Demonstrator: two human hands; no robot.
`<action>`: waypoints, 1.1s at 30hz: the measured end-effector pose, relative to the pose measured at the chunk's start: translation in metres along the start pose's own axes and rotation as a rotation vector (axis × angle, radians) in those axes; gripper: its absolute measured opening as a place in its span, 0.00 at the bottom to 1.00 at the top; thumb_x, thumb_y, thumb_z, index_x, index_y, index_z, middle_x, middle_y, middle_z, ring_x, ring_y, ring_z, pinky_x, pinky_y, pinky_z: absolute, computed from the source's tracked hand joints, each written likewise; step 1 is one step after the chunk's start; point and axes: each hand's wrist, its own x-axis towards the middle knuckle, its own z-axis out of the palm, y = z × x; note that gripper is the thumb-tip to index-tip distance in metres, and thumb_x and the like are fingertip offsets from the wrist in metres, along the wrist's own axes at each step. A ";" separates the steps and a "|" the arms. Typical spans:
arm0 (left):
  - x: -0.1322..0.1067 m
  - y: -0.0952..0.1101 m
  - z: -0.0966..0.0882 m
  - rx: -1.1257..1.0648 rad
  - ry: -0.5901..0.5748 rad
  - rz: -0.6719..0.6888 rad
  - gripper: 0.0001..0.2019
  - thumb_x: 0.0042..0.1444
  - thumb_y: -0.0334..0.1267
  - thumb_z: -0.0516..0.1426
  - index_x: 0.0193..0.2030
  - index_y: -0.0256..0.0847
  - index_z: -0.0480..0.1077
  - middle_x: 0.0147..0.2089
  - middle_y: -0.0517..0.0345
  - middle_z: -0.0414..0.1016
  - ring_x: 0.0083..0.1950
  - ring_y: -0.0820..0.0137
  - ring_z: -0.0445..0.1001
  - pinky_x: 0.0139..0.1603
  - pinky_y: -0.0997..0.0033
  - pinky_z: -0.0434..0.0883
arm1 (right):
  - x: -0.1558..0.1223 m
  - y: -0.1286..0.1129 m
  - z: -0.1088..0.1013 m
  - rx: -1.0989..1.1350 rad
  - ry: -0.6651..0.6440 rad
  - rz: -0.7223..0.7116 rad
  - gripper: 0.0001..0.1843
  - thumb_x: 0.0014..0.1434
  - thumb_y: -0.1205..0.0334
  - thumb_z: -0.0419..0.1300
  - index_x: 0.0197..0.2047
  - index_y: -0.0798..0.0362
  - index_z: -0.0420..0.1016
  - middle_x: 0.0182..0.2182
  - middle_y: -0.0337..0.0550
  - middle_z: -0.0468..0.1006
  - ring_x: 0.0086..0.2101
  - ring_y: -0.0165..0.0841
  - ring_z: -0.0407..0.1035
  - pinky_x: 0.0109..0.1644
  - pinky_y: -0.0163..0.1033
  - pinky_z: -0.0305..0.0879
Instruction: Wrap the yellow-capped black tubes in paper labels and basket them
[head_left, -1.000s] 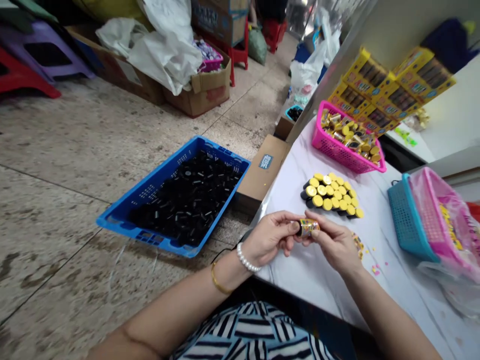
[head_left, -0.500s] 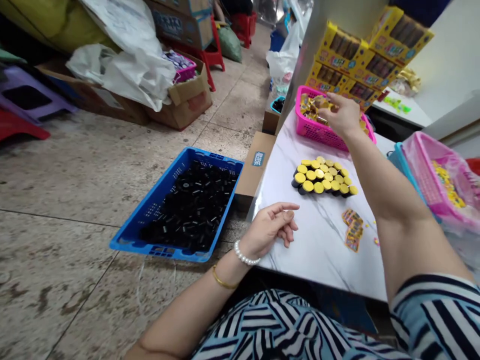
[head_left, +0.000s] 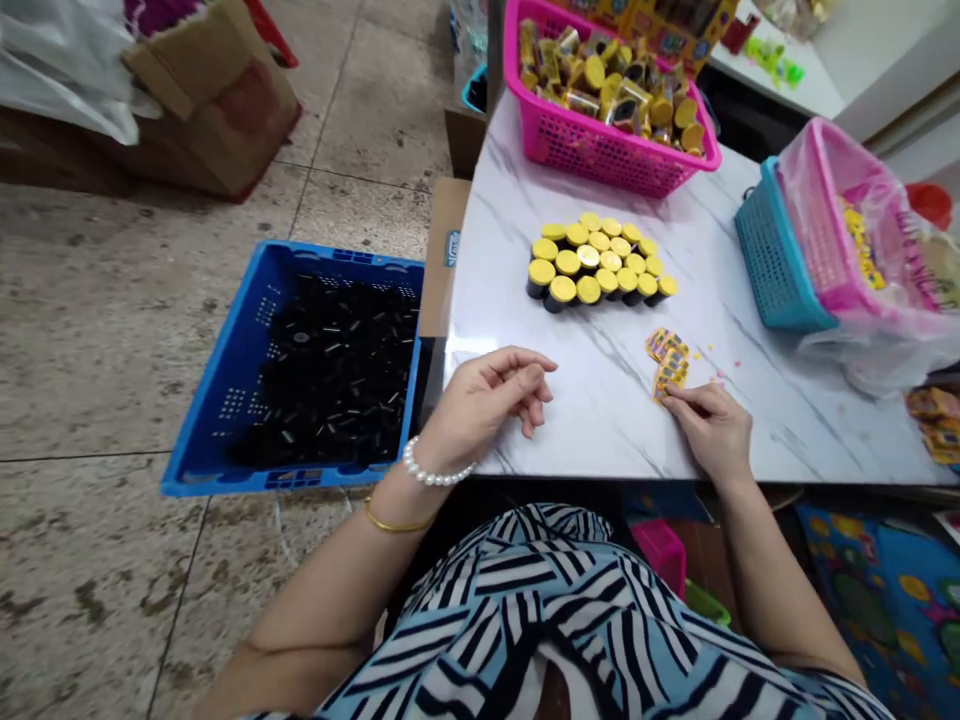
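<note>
My left hand hovers over the table's near left edge, fingers loosely bent and apart, with nothing visible in it. With thumb and forefinger, my right hand pinches the near end of a printed label, orange and yellow, on the white table. Another such label lies overlapping just behind. Beyond both hands, several small black tubs with yellow lids stand upright, packed close together. At the back, a pink basket is heaped with filled, yellow-lidded containers.
A blue crate full of black tubs stands on the floor at left, beside a cardboard box. On the table's right are a teal basket and a plastic-lined pink basket. Small yellow and pink bits lie by the labels.
My right hand has left the pink basket and come down toward me to the labels, taking hold of one. My left hand stays loosely bent. The view has shifted to the right and down.
</note>
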 end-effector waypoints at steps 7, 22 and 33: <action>-0.006 -0.005 0.027 0.271 0.153 0.063 0.17 0.59 0.48 0.68 0.44 0.34 0.78 0.31 0.55 0.79 0.26 0.75 0.75 0.22 0.78 0.71 | 0.007 0.009 0.013 0.012 0.044 -0.080 0.06 0.61 0.58 0.70 0.39 0.51 0.85 0.33 0.41 0.79 0.31 0.33 0.71 0.41 0.43 0.71; 0.001 -0.026 0.070 0.272 0.065 0.021 0.22 0.53 0.51 0.71 0.45 0.35 0.78 0.36 0.51 0.81 0.30 0.73 0.76 0.22 0.79 0.67 | -0.015 -0.063 0.032 0.046 0.164 -0.535 0.02 0.68 0.61 0.64 0.41 0.48 0.77 0.34 0.45 0.77 0.38 0.40 0.71 0.45 0.48 0.70; -0.010 -0.025 0.051 0.344 0.220 0.334 0.11 0.56 0.41 0.69 0.43 0.37 0.81 0.35 0.55 0.82 0.35 0.73 0.77 0.40 0.73 0.75 | -0.004 -0.094 0.056 0.823 -0.365 0.151 0.17 0.64 0.45 0.68 0.35 0.51 0.79 0.31 0.38 0.79 0.32 0.31 0.71 0.39 0.38 0.68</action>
